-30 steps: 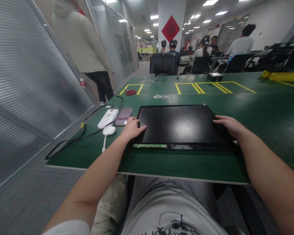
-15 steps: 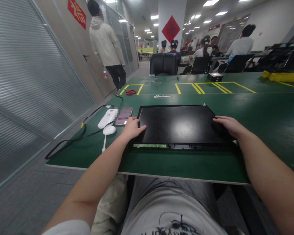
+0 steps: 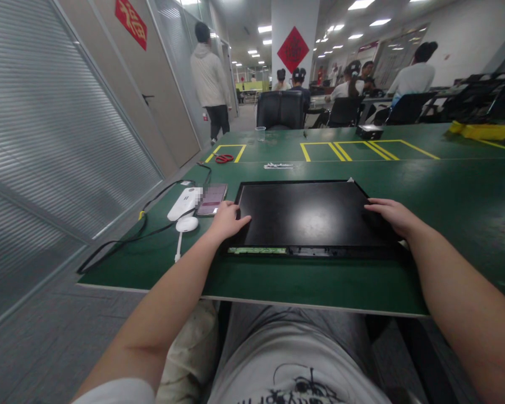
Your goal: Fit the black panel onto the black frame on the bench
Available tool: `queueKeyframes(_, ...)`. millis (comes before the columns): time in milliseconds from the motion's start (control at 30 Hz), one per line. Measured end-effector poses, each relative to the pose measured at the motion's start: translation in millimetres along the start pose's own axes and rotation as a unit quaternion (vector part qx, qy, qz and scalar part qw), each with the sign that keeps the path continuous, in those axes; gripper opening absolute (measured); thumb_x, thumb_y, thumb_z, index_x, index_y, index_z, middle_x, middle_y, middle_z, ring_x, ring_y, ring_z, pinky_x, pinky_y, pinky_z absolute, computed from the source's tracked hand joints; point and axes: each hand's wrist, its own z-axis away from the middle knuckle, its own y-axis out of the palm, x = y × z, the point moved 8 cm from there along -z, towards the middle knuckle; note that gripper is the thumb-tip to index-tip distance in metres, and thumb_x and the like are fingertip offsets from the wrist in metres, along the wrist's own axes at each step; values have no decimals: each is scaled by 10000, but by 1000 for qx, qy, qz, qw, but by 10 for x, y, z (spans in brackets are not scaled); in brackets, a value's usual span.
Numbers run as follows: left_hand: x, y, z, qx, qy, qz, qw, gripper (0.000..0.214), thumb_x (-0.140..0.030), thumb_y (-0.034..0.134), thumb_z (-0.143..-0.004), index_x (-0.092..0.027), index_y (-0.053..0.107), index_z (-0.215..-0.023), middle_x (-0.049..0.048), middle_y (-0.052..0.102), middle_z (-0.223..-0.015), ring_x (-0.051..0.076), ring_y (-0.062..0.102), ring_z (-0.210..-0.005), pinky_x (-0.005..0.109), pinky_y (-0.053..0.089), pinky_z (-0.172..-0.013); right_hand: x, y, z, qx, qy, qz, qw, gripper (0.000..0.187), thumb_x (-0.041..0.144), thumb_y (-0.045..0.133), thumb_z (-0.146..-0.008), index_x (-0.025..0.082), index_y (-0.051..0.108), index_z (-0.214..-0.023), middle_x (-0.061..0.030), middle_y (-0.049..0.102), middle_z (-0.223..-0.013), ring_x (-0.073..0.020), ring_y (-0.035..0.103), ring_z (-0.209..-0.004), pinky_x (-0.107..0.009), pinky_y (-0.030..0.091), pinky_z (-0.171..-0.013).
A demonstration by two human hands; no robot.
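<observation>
A flat black panel (image 3: 307,213) lies on the green table (image 3: 303,280) in front of me, with a thin green circuit strip (image 3: 256,251) showing along its near edge. My left hand (image 3: 226,220) grips the panel's left edge, its thumb on top and fingers curled over the side. At the right edge my right hand (image 3: 390,215) holds the panel, its fingers laid along the rim. Both forearms reach in from the bottom corners.
Left of the panel lie a phone (image 3: 212,199), a white power strip (image 3: 184,203), a white puck (image 3: 187,224) and a black cable (image 3: 122,241). Farther back are red scissors (image 3: 224,159), a clear cup (image 3: 260,133) and a black box (image 3: 369,132). A person (image 3: 210,84) walks the left aisle; others sit behind.
My hands and the panel have stayed put. The person in the light hoodie has walked farther away down the left aisle.
</observation>
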Motion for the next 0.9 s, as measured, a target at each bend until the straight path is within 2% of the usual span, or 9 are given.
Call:
queueKeyframes(100, 1, -4, 2, 0, -3, -1, 1000, 597, -504, 628, -795, -53, 650, -1186, 205, 515, -1294, 341, 488, -1267, 427, 350, -1135, 15, 3, 11, 0, -6, 14, 1000, 584, 296, 669, -790, 165, 585, -1353, -137, 601, -1351, -250, 590, -1179, -330, 496, -947)
queueKeyframes(233, -1, -6, 1, 0, -6, 3, 1000, 593, -494, 645, -793, -53, 652, -1189, 202, 510, -1295, 341, 483, -1279, 414, 348, -1137, 51, 4, -8, -3, -42, -12, 999, 502, 254, 693, -756, 210, 654, -1254, -88, 605, -1357, -239, 559, -1232, -336, 439, -1038)
queueKeyframes(367, -10, -12, 1, 4, -3, 6, 1000, 596, -489, 647, -795, -46, 647, -1193, 205, 509, -1295, 335, 475, -1286, 412, 342, -1138, 85, -26, -28, -19, -74, -59, 995, 468, 195, 722, -691, 257, 703, -1154, -66, 632, -1299, -228, 607, -1148, -321, 493, -955)
queueKeyframes(533, -17, -64, -8, 4, 0, 6, 1000, 517, -386, 616, -826, -64, 623, -1230, 197, 541, -1280, 308, 516, -1252, 397, 371, -1111, 27, -120, -76, -55, -64, -72, 994, 506, 205, 702, -705, 218, 675, -1210, -73, 644, -1230, -158, 631, -963, -268, 492, -868)
queueKeyframes(667, 0, -139, -10, -6, -9, -25, 1000, 516, -310, 577, -846, -79, 561, -1307, 200, 602, -1226, 299, 584, -1160, 395, 448, -1015, 47, -250, -92, -97, -94, 16, 991, 462, 226, 672, -733, 191, 677, -1194, -66, 679, -1113, -134, 609, -887, -248, 462, -843)
queueKeyframes(800, 44, -163, -4, 6, -27, -78, 997, 400, -318, 522, -879, -68, 661, -1159, 214, 648, -1134, 321, 602, -1129, 397, 465, -981, 63, -351, -81, -114, -71, 159, 978, 434, 279, 637, -769, 188, 684, -1190, -70, 698, -1007, -166, 606, -832, -292, 460, -806)
queueKeyframes(900, 77, -151, -10, 14, -24, -102, 994, 389, -317, 498, -890, -88, 695, -1136, 201, 656, -1131, 312, 597, -1148, 383, 460, -995, 99, -393, -63, -116, -56, 246, 961, 371, 295, 643, -764, 181, 723, -1108, -81, 703, -978, -186, 612, -825, -300, 460, -787)
